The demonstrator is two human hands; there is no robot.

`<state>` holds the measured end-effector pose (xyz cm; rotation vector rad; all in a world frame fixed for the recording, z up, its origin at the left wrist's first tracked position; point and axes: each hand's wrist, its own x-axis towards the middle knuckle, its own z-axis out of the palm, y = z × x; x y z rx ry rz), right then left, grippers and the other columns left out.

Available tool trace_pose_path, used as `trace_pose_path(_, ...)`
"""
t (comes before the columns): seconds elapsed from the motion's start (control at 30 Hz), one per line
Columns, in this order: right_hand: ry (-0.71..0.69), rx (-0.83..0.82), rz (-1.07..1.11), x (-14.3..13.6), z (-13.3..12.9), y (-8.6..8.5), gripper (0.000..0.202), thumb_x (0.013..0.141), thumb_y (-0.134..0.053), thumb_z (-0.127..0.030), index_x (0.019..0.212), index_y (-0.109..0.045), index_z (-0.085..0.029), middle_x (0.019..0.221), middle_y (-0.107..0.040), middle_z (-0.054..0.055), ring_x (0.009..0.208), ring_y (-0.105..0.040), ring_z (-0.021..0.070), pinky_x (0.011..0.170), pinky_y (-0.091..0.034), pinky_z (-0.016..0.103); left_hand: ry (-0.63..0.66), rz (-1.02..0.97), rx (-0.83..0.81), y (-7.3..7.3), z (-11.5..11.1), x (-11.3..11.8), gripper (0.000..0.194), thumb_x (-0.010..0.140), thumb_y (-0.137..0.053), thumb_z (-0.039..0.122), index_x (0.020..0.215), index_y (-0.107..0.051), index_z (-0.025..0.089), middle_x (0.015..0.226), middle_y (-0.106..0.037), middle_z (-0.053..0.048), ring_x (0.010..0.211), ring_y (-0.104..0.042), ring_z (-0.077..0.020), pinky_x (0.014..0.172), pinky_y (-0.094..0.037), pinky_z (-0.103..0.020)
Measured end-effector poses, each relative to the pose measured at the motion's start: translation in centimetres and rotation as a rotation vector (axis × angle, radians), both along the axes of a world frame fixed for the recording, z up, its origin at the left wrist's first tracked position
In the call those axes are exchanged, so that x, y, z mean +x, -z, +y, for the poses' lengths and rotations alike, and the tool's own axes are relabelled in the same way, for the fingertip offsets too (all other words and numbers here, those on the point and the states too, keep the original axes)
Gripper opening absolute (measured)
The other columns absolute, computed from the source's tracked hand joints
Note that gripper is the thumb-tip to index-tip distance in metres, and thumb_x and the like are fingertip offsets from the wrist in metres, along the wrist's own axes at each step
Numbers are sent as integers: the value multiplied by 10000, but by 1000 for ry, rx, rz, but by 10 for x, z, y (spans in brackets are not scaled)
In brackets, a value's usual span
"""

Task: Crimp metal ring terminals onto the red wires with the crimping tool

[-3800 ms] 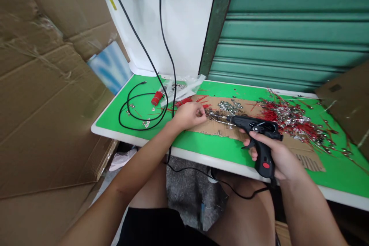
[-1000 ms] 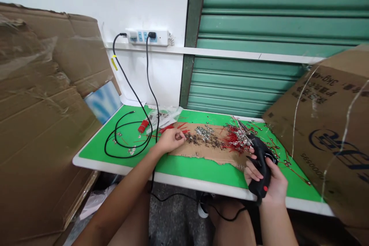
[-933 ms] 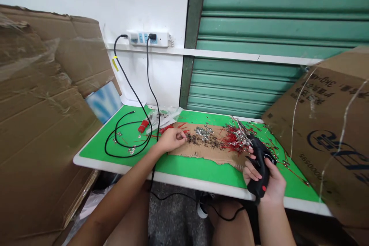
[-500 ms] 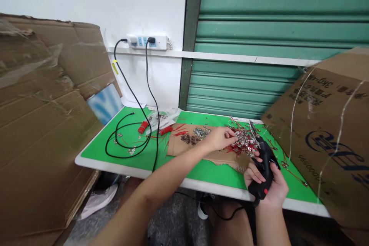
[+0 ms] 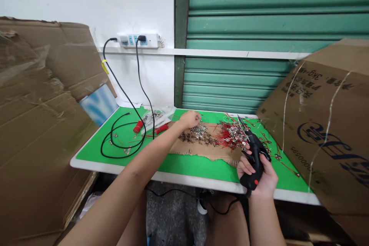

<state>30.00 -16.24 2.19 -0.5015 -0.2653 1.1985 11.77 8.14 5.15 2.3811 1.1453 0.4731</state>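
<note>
My left hand (image 5: 191, 119) is closed, fingers curled together, just above and behind a small heap of silvery metal pieces (image 5: 198, 130) on the cardboard sheet (image 5: 201, 149). Whatever its fingertips hold is too small to name. My right hand (image 5: 261, 173) is wrapped round the grip of a black hot tool (image 5: 255, 157), shaped like a gun with a red dot and a cable at its base. The tool's thin tip points up and left beside a pile of red strands with metal pieces (image 5: 232, 135).
Two red bundles (image 5: 138, 127) and a clear plastic bag (image 5: 158, 117) lie left on the green table (image 5: 190, 167), near a looped black cable (image 5: 115, 157). Cardboard stands left (image 5: 34, 130) and right (image 5: 325, 123). A power strip (image 5: 150, 40) hangs on the wall.
My left hand has moved left, away from the red-strand pile to the metal heap. My right hand still grips the tool. The whole view has shifted slightly.
</note>
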Motion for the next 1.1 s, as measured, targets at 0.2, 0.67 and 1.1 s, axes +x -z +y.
trace_pose_path(0.2,-29,1,-43,3,0,4,381,773,-798,-254,1117,-643,-203,824,-630,-23,438,-408,46,373,-464,162,-6,-30,-44,1,9,16,397,986,-644,397,1299,-625,153,1311,-630,-105,1144,-646,-270,955,-587,-456)
trace_pose_path(0.67,-35,-37,-16,3,1,2,343,779,-772,-249,1101,-666,-198,825,-632,-10,425,-385,50,354,-475,174,15,-114,-50,-2,-6,5,354,999,-623,390,1260,-646,153,1285,-651,-100,1103,-654,-252,951,-585,-442)
trace_pose_path(1.1,-31,-65,-51,-2,0,-5,416,713,-818,-228,1098,-667,-182,810,-623,-15,428,-396,35,364,-460,157,73,-246,-28,10,-42,-95,111,852,-590,118,918,-679,124,762,-712,-29,687,-649,-132,668,-502,-219)
